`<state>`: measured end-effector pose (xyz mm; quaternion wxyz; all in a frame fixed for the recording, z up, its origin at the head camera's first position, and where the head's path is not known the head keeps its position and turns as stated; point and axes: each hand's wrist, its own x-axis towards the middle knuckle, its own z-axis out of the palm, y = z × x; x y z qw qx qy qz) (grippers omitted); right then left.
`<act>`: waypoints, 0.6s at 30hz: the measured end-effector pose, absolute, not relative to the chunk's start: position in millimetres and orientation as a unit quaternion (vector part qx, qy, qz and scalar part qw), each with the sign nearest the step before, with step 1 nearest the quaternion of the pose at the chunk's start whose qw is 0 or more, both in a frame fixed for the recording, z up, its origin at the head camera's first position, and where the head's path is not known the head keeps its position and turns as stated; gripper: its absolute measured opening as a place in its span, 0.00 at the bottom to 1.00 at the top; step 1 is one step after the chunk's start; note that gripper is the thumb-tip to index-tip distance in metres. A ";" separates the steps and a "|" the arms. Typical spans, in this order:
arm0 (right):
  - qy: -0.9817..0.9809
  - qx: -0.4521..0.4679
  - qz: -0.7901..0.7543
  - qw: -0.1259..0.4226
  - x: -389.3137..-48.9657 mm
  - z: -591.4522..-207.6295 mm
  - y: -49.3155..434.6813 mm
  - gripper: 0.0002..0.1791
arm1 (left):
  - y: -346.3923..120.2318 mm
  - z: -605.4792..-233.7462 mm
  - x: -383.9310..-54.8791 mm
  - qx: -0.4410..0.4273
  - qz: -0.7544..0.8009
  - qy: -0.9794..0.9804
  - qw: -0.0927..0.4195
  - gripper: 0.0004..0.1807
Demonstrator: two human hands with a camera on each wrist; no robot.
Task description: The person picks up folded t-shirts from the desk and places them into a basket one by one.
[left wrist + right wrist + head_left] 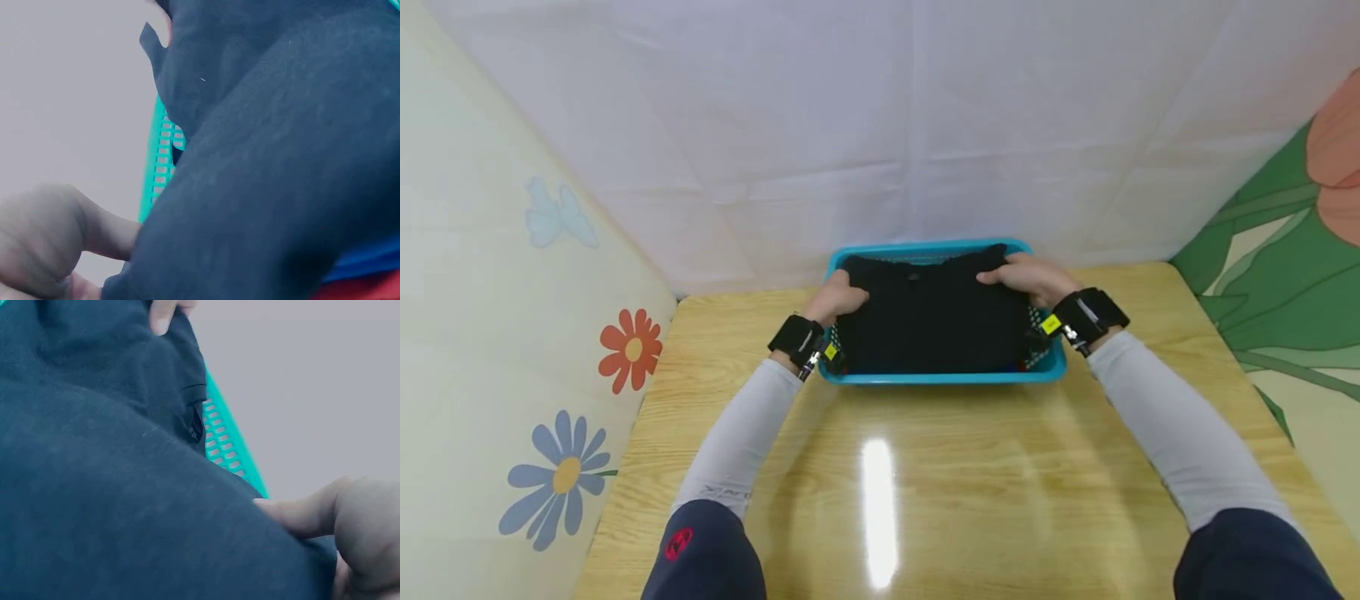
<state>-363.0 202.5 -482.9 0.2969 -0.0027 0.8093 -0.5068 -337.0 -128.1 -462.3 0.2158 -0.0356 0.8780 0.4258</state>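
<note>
A black garment [932,321] is stretched between both hands over a blue plastic basket [940,379]. My left hand [837,298] pinches its left edge, the thumb lying on top of the cloth. At the opposite edge, my right hand [1028,277] grips the fabric between thumb and fingers. In the right wrist view a small dark label [195,428] shows near a hem. The cloth hides most of the basket's inside. Beneath it, blue cloth [369,257] and red cloth [365,287] peek out in the left wrist view.
The basket stands at the back of a wooden table [955,483], close to a white sheet [880,125] hanging behind. A wall with painted flowers [632,350] borders the left side; a leaf-patterned wall [1285,283] borders the right.
</note>
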 end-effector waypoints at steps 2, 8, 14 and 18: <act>0.823 -0.012 -0.486 0.293 -363.8 -482.1 197.0 0.52 | -126.2 -461.0 -337.7 -0.021 0.403 0.889 0.218 0.36; 0.884 -0.041 -0.378 0.271 -360.8 -480.2 189.4 0.45 | -113.2 -462.5 -341.8 0.037 0.241 0.948 0.206 0.15; 0.938 -0.088 -0.241 0.232 -358.7 -486.1 185.3 0.13 | -95.1 -469.0 -347.9 0.040 0.103 0.971 0.213 0.06; 0.953 -0.094 -0.186 0.219 -356.4 -487.8 180.2 0.20 | -89.5 -473.7 -349.1 0.040 0.063 0.977 0.199 0.04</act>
